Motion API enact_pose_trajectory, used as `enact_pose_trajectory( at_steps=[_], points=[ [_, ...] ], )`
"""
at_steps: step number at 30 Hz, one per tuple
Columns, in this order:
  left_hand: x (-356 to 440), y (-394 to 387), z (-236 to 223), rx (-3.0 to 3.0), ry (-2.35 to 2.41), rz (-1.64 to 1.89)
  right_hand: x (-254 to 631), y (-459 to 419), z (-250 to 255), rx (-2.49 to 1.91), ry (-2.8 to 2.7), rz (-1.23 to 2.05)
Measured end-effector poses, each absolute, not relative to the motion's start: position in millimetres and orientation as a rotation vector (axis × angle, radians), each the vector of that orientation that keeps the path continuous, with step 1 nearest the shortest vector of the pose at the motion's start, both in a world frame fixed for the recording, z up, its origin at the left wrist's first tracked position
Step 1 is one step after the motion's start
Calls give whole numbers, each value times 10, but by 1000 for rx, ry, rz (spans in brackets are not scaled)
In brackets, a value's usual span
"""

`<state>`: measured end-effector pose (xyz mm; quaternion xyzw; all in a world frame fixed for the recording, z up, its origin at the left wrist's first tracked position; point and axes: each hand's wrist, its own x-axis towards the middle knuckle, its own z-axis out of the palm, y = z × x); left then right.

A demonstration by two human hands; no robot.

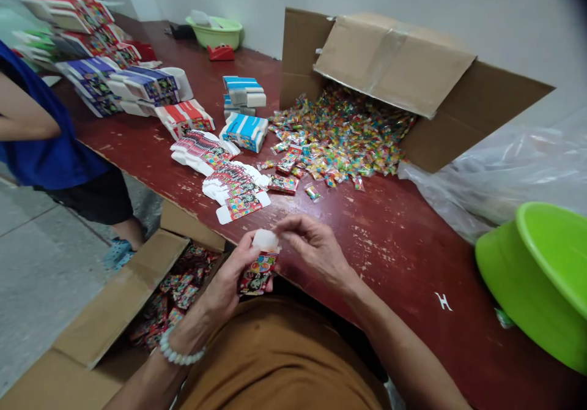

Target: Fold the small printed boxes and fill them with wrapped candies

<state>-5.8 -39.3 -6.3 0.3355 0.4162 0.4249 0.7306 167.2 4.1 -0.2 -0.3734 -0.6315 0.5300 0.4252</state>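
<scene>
Head view: left hand (229, 281) grips small box (257, 273); right hand (312, 248) apparently pinches its flap.

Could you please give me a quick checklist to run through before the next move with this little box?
1. Small box held in left hand: ok.
2. Right hand on the box's white top flap: ok.
3. Flap tucked shut: not ok.
4. Box filled: cannot tell.
5. Flat blanks on the table: ok.
6. Floor carton open beside the left hand: ok.
</scene>
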Motion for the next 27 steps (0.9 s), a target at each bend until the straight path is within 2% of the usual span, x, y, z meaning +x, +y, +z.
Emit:
enact_pose_trajectory(
  at_steps=[3,5,7,9,14,16,21,25,27],
  points=[
    [-46,-389,-67,608,860,980,1623,17,-94,-927,-1178,1657],
    [-36,-399,-90,594,852,1002,1575,-19,-121,-871,-1076,1894],
    [-18,-413,-118,618,872,1034,1528,-61,-126,-876,-1073,1984],
    [-1,-424,-140,647,893,1079,1497,-96,-130,-914,-1141,1906],
    [-14,-417,-165,473,835,1015,1547,-121,-150,-908,-1610,1216],
    [-20,-411,-176,362,767,976,1586,-119,-136,-834,-1760,1131],
    [16,-391,-194,291,743,996,1586,-139,-132,-856,-1823,1119],
    [2,-364,-176,293,742,1037,1546,-165,-203,-867,-1476,1524],
    [-19,-360,-171,320,699,1024,1536,-180,-236,-934,-1347,1594]
  ],
)
